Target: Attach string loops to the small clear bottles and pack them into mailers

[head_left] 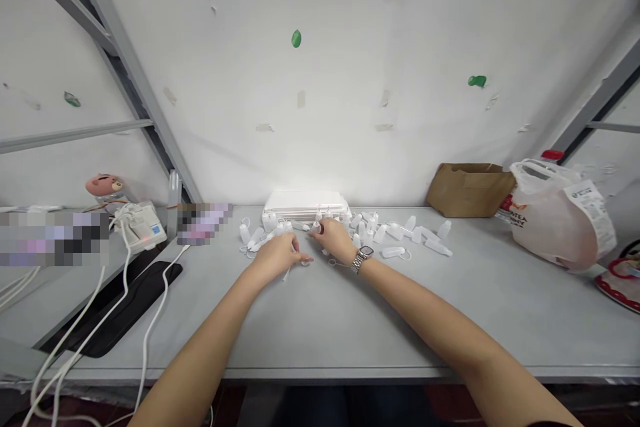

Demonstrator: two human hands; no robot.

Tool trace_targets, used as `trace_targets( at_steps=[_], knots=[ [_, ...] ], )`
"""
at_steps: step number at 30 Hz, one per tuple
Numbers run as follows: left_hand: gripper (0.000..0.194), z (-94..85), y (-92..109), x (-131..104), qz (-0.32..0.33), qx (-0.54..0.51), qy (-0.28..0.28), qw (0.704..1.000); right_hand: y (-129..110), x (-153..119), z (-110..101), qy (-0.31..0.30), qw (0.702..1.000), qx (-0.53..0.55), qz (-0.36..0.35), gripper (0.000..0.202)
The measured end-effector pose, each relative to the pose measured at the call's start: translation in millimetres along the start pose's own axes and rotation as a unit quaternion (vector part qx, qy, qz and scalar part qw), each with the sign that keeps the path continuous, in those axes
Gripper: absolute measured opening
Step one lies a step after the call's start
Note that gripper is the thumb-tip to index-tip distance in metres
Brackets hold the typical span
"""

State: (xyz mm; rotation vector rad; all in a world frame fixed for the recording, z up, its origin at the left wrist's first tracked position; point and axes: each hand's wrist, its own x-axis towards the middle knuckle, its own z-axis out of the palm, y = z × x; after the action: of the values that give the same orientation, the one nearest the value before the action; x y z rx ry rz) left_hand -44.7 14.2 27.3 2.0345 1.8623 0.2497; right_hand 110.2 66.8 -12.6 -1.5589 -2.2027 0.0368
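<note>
Several small translucent white bottles (380,234) stand and lie on the grey table (320,320), in front of a stack of white trays or boxes (306,201). My left hand (277,255) is low over the table at the left part of the bottles, its thumb and fingers closed round a small pale piece too small to name. My right hand (334,239), with a silver watch (361,258) on its wrist, pinches a small bottle (316,227) near the stack. One bottle with a ring-like loop (393,252) lies to the right of that hand.
At the right stand a brown cardboard box (467,190) and a white plastic bag (555,220). On the left are a power strip (143,225), white cables (163,307), a black flat item (133,307) and a pink figurine (103,185). A white wall (340,80) rises behind the table.
</note>
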Motion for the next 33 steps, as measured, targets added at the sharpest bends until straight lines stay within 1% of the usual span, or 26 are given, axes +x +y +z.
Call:
trace_targets(
  at_steps=[5,10,17,23,26,30,32,33],
  knots=[
    [0.044,4.1,1.8,1.4,0.0,0.012,-0.01,1.0,-0.6,-5.2,-6.8,0.001,1.0,-0.007,-0.005,0.025],
    [0.043,6.9,2.3,3.0,-0.005,0.017,-0.012,1.0,-1.8,-3.1,-7.2,0.004,1.0,-0.013,-0.003,0.023],
    [0.039,13.7,1.7,4.3,0.006,0.033,-0.006,0.999,-11.1,8.0,-1.2,-0.001,1.0,-0.021,0.002,0.022],
    [0.036,12.6,1.7,3.5,0.01,0.037,-0.004,0.999,-25.4,17.7,9.7,-0.005,1.0,-0.028,0.002,0.024],
    [0.035,10.9,2.1,2.3,0.007,0.038,-0.005,0.999,-29.6,20.5,10.9,-0.004,0.999,-0.032,0.004,0.025],
    [0.039,8.3,3.6,-0.2,0.016,0.037,0.008,0.999,-32.6,11.5,1.0,0.003,0.999,-0.039,0.005,0.035],
    [0.041,7.3,5.1,-1.6,0.016,0.04,0.01,0.999,-33.1,-0.5,-10.9,0.021,0.999,-0.048,-0.011,0.043],
    [0.042,7.2,6.1,-2.4,0.015,0.043,0.012,0.999,-32.4,-8.1,-18.7,0.046,0.997,-0.058,-0.036,0.047]
  ],
)
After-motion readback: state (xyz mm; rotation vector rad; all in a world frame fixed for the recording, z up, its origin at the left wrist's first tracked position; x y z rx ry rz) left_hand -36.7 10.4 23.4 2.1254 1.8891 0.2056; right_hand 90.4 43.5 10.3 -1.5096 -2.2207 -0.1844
